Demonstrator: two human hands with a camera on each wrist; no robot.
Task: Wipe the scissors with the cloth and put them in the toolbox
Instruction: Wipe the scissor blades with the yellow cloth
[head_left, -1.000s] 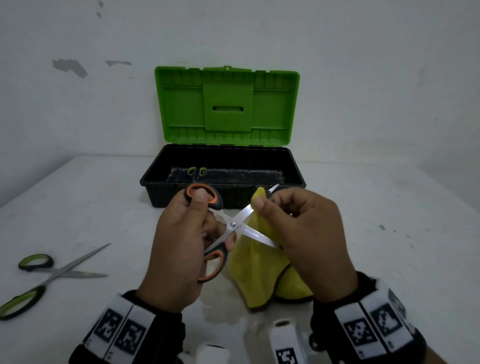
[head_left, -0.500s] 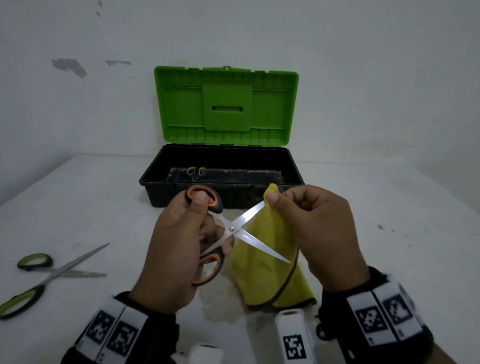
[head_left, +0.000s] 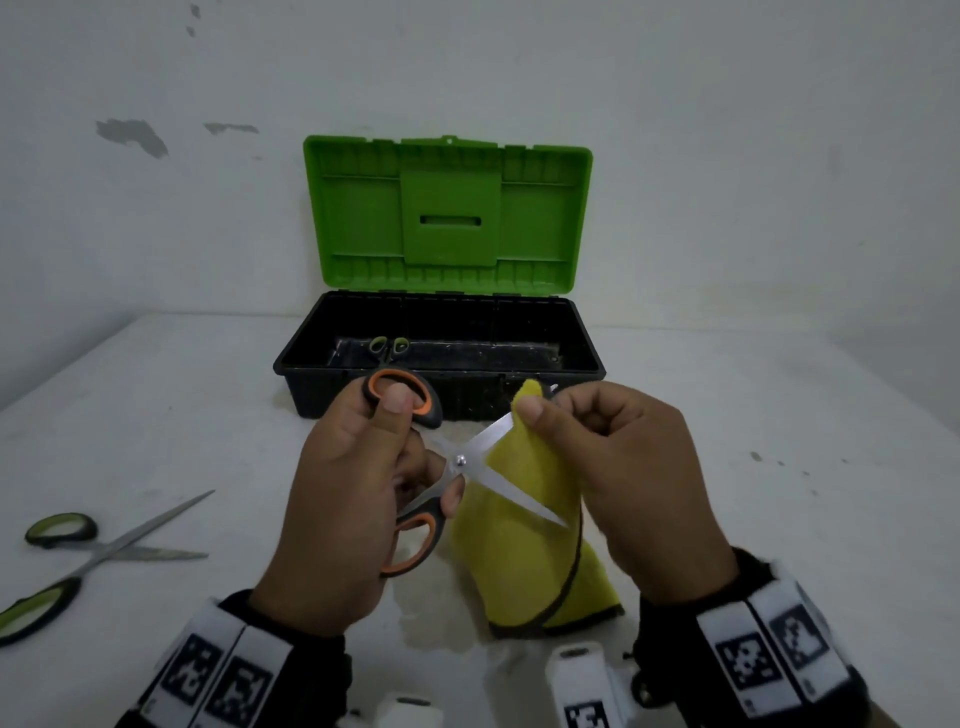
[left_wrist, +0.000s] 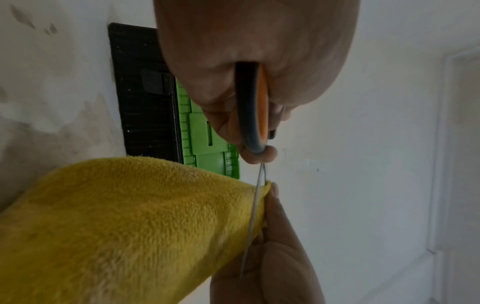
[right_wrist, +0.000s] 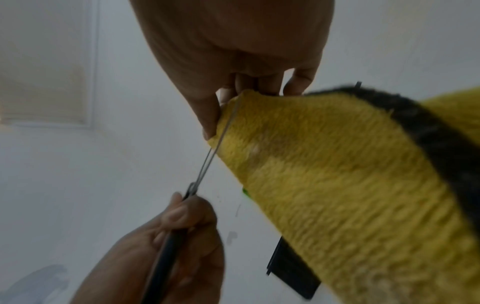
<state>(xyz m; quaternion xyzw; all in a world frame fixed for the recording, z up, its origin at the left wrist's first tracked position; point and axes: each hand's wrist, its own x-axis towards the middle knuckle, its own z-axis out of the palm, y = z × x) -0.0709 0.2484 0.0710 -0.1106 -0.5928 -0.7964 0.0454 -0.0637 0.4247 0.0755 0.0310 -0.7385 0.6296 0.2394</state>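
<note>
My left hand (head_left: 363, 467) grips the orange-and-black scissors (head_left: 460, 461) by their handles, blades spread wide, above the table in front of the toolbox (head_left: 439, 358). My right hand (head_left: 597, 447) pinches the yellow cloth (head_left: 519, 561) around the upper blade near its tip, thumb on top. The cloth hangs down to the table. In the left wrist view the blade (left_wrist: 255, 216) runs edge-on along the cloth (left_wrist: 130, 226). The right wrist view shows the cloth (right_wrist: 337, 185) folded over the blade (right_wrist: 223, 131). The black toolbox stands open with its green lid (head_left: 447, 213) upright.
A small pair of green-handled scissors (head_left: 387, 347) lies inside the toolbox. A larger green-handled pair (head_left: 98, 551) lies open on the white table (head_left: 779, 519) at the far left. The wall stands right behind the toolbox.
My right hand has slid the cloth up the upper blade toward its tip, away from the pivot. The lower blade is now uncovered. The left hand has held the handles steady.
</note>
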